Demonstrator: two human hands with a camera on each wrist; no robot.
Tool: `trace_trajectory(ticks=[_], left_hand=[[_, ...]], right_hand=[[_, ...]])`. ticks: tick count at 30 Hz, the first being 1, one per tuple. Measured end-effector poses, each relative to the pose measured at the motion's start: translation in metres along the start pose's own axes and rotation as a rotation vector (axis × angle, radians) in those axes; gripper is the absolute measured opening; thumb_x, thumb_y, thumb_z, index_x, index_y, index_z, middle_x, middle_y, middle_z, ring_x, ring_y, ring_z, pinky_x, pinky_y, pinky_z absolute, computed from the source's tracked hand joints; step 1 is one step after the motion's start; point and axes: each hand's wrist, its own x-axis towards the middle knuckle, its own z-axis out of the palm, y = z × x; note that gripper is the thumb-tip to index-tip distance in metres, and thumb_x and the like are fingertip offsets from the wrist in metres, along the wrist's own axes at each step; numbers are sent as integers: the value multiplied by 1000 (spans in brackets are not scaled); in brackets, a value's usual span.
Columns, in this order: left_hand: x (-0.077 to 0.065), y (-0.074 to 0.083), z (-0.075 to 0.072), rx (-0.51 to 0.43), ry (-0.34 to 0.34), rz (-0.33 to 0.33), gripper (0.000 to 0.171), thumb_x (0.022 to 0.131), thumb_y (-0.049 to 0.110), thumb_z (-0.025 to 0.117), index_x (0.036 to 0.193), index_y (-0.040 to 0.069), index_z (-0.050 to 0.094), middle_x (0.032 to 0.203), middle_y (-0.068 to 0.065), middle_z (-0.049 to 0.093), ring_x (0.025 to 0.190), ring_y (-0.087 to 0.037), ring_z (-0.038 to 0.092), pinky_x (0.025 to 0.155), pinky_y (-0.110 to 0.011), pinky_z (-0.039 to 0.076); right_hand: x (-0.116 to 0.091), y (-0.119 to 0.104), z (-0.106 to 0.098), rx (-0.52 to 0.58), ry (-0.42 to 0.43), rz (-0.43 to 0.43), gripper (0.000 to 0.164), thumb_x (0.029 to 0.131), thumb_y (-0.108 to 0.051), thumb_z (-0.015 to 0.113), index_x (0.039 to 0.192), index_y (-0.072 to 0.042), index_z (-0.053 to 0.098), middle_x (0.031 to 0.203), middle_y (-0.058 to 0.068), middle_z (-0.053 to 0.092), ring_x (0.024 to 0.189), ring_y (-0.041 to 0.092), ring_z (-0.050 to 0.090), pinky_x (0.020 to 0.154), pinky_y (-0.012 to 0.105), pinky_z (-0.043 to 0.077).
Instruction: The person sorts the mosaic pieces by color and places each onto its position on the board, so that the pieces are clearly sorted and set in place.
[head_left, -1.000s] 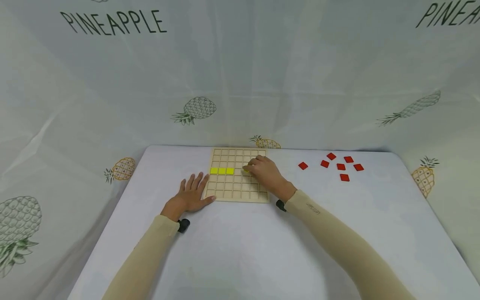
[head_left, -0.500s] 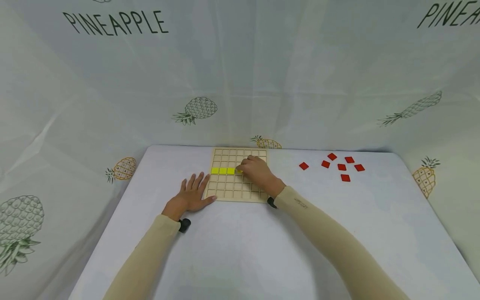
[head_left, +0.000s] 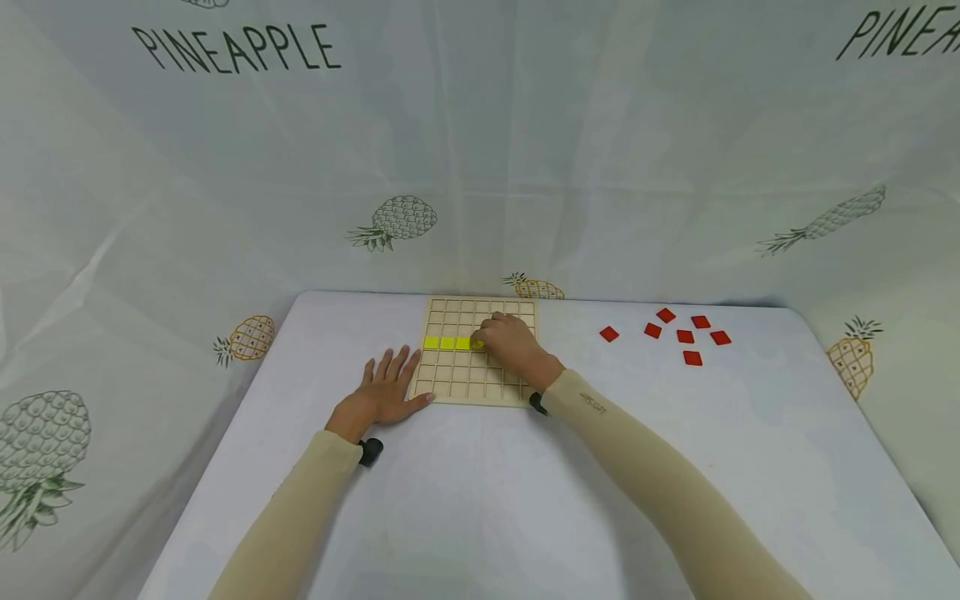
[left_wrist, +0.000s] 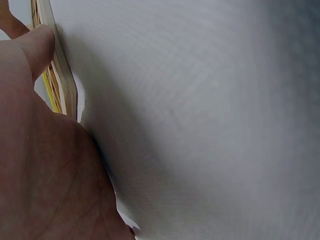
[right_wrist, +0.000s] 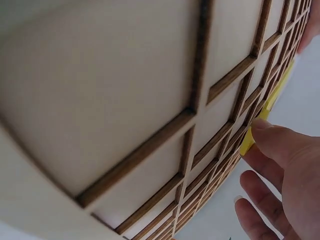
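Note:
On the white table lies a wooden grid board (head_left: pixel 457 389) with square cells. Three yellow square tiles (head_left: pixel 447 342) sit side by side in one row, starting at its left edge. My right hand (head_left: pixel 512 343) pinches a fourth-position yellow tile (right_wrist: pixel 247 144) between thumb and finger, right beside that row; its other fingers are bent loosely below in the right wrist view. My left hand (head_left: pixel 384 395) rests flat with fingers spread at the board's left side. Its thumb (left_wrist: pixel 41 45) touches the board's edge near the front left corner.
Several red square tiles (head_left: pixel 686 337) lie scattered on the table (head_left: pixel 465 492) to the right of the board. One red tile (head_left: pixel 609 333) lies apart, nearer to it. Behind the table hangs a pale pineapple-print cloth (head_left: pixel 465 150).
My right hand has moved left along the row with the yellow tile, up to the three tiles, and now sits slightly lower. The left hand has stayed in place.

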Motion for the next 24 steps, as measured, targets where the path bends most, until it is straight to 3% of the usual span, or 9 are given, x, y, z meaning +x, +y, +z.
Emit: trace_trajectory(ticks=[12,18,24], left_hand=[[-1,2,0,-1,0,-8,94,107,63,41,171,9,-1,177,-20,-7,162,-45,-7,127,-66,-5],[-1,3,0,-7,3,-10,94,107,63,43,171,9,0,177,-20,-6,162,-45,-7,127,-66,-5],[-3,3,-1,-19,5,-9,94,107,62,43,171,8,0,177,-20,-6,162,-46,-7,127,-66,-6]], right_hand=[[1,0,0,46,-19,34,23,99,-7,74,119,-15,82,117,1,80,105,23,69,96,37,57],[-5,-2,-2,37,-34,37,20,98,-11,76,116,-17,83,121,-1,79,99,22,68,87,35,58],[-13,-3,-3,34,-82,29,21,102,-13,69,119,-18,80,141,2,69,114,26,70,95,40,58]])
